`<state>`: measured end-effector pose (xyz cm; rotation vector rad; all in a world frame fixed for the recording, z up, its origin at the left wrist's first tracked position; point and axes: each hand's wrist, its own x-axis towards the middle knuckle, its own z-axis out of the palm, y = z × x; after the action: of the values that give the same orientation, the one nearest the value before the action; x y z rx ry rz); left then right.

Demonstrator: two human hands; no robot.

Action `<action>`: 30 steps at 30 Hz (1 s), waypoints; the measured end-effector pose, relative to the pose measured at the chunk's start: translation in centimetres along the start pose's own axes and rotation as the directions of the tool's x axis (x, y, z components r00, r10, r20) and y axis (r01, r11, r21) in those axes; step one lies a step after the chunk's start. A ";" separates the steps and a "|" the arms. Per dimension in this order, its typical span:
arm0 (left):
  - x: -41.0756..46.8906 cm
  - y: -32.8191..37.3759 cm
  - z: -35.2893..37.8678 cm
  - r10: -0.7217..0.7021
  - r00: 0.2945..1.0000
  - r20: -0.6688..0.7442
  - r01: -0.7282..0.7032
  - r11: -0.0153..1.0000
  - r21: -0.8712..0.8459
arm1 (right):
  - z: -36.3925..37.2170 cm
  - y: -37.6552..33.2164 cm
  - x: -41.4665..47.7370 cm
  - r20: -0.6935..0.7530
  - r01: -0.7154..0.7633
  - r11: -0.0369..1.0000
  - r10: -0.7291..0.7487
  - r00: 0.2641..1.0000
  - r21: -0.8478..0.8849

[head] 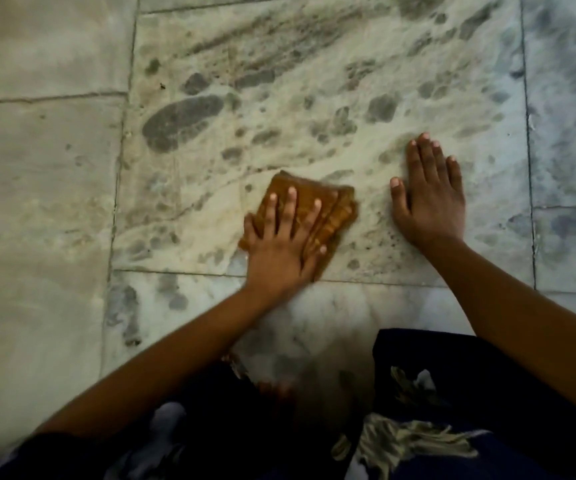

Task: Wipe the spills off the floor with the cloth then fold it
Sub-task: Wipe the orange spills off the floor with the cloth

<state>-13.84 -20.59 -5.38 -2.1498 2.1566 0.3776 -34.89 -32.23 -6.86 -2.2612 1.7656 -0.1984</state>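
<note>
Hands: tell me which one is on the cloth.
The left hand, fingers spread flat on the brown cloth; the right hand lies flat on bare floor beside it.

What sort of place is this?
Probably a home or similar building, seen at ground level; no walls show. A mottled stone floor with slab joints fills the frame. The left hand presses a brown cloth flat on it, and the right hand rests alongside.
</note>
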 end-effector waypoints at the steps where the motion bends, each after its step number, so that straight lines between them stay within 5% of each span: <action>1: 1.7 -1.1 -0.6 -0.022 1.000 0.008 0.022 1.000 0.002 | -0.1 -0.1 0.0 -0.001 0.001 1.000 -0.001 1.000 0.003; 5: 7.6 -7.3 -3.1 -0.331 0.943 0.024 0.331 0.944 -0.007 | -0.3 0.1 -0.1 0.023 -0.008 1.000 0.007 1.000 0.004; 10: 3.0 -8.1 -2.3 -0.460 0.888 -0.022 0.456 0.885 -0.096 | -0.2 -1.3 -0.5 0.035 -0.017 0.999 0.016 0.999 0.042; 17: 1.5 -1.6 -1.3 -0.256 0.965 0.061 0.259 0.965 -0.043 | 1.6 -7.1 0.4 0.084 0.131 0.990 -0.135 0.987 0.047; 22: 8.3 -10.1 -4.0 -0.409 0.910 0.070 0.413 0.909 -0.054 | 2.3 -7.3 0.9 0.088 0.148 0.989 -0.150 0.985 0.023; 26: 5.3 -12.6 -4.1 -0.484 0.874 0.042 0.485 0.869 -0.096 | 2.3 -7.4 0.9 0.081 0.147 0.988 -0.150 0.985 0.038; 30: -2.2 -8.1 -1.3 -0.268 0.962 0.047 0.270 0.962 -0.038 | 2.3 -7.4 0.8 0.073 0.148 0.988 -0.151 0.986 0.041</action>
<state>-5.59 -18.69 -4.57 -2.3933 1.8153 0.4466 -27.20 -31.11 -6.95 -2.3447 1.5440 -0.1693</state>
